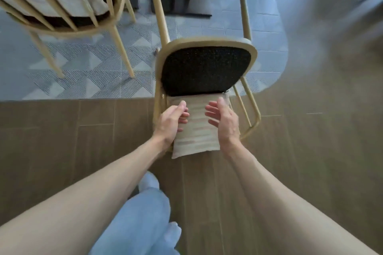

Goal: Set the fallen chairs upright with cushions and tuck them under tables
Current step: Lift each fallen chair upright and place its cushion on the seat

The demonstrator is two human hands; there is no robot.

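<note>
Chair (205,68) lies tipped, cushion (195,128) between loose, empty hands, left (173,123) and right (224,123); next, probably lift it upright.

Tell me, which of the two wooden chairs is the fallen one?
The chair in the middle, by both hands: its legs point away along the floor. The other chair, top left, stands on its legs.

Tan chair (204,43) with black woven seat (205,70), beige striped cushion (195,130), grey geometric tiles (99,68)
</note>
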